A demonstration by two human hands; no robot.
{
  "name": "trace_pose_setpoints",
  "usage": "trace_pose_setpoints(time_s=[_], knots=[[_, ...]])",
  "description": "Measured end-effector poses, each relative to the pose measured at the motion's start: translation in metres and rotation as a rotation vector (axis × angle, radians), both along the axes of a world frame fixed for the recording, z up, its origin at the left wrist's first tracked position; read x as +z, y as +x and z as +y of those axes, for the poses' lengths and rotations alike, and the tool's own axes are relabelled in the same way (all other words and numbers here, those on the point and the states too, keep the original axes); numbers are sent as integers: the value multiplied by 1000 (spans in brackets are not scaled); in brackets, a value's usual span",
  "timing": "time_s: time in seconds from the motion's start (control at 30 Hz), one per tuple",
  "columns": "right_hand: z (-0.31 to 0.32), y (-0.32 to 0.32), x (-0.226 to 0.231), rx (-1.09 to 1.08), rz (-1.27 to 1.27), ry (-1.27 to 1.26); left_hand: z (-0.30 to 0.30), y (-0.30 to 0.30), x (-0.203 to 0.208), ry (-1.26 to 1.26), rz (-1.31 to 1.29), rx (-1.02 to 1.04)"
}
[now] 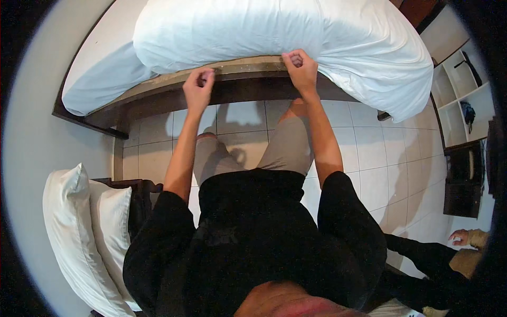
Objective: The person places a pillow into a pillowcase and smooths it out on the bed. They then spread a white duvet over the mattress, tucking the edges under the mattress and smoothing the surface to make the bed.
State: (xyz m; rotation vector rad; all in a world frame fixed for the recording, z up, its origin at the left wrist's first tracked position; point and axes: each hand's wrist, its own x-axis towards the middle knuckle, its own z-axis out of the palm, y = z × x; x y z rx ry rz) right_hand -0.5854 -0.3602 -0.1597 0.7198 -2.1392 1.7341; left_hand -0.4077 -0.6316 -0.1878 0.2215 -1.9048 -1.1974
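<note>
A white bed sheet (227, 31) covers the mattress ahead of me, its lower edge hanging unevenly along the near side. Below it shows a strip of tan bed base (232, 67) above the dark wooden bed frame (237, 91). My left hand (198, 89) is loosely closed just in front of that strip, fingers curled toward the thumb, with nothing visible in them. Farther right, my right hand (303, 73) is also curled closed, its fingertips close to the sheet's lower edge. No cloth shows between its fingers; whether they touch the sheet, I cannot tell.
White pillows (79, 227) rest on dark furniture at the lower left. Open white shelves (465, 100) with dark items stand at the right. Light floor tiles (369, 142) lie between. Another person's hand (461, 236) and dark-clothed legs are at the lower right.
</note>
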Motion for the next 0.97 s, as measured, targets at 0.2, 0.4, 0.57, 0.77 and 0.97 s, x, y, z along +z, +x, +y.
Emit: trace_pose_setpoints(time_s=[0.2, 0.4, 0.57, 0.77, 0.97], knots=[[61, -12, -45, -143, -85, 97, -76, 2, -21, -268, -228, 187], [136, 9, -42, -240, -398, -154, -74, 3, -41, -745, -322, 379], [170, 31, -26, -248, -482, -148, -63, -4, -41, -779, -200, 437], [209, 9, -37, -205, -825, -325, -46, 17, -40, -482, -334, 241], [224, -92, -55, -324, -1025, -586, 62, -23, -34, -1, -193, -112]])
